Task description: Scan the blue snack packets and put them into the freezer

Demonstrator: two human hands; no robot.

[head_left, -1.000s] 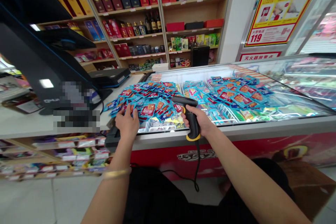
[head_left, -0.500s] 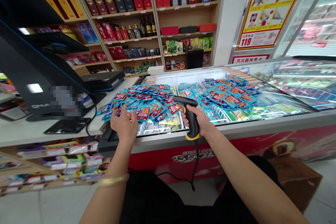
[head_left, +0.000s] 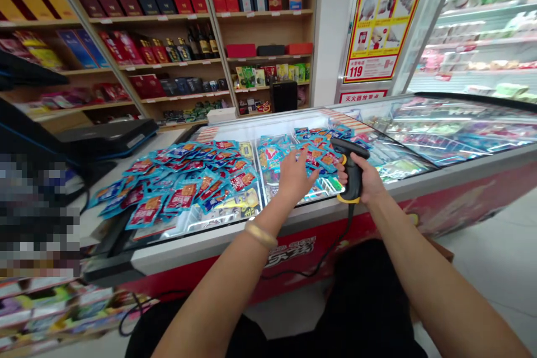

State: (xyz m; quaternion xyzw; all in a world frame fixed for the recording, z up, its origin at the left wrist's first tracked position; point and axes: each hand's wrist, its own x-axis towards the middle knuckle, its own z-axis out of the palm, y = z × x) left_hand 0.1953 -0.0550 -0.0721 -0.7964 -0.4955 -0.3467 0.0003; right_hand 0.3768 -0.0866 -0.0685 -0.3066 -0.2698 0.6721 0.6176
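My right hand [head_left: 371, 180] grips a black and yellow barcode scanner [head_left: 351, 148] by its handle, the head pointing left over the right-hand pile of snack packets [head_left: 324, 160]. A cable hangs from the scanner's base. My left hand [head_left: 293, 178], with a gold bangle on its wrist, reaches over the near side of this pile. Its fingers are apart and I see nothing in them; whether the fingertips touch a packet is unclear. A larger heap of blue and red packets [head_left: 182, 193] lies to the left, on the glass top of a chest freezer [head_left: 197, 247].
Beyond the freezer stand shelves [head_left: 168, 18] of boxed bottles. A dark monitor stand [head_left: 25, 140] and a flat black device [head_left: 109, 133] are on the left counter. The scanner cable [head_left: 310, 274] loops along the red freezer front. A fire-hydrant poster [head_left: 384, 17] hangs at the back right.
The view has turned right. My left hand has left the left heap and crossed to the right-hand pile. My right hand, still holding the barcode scanner, has moved right over the freezer.
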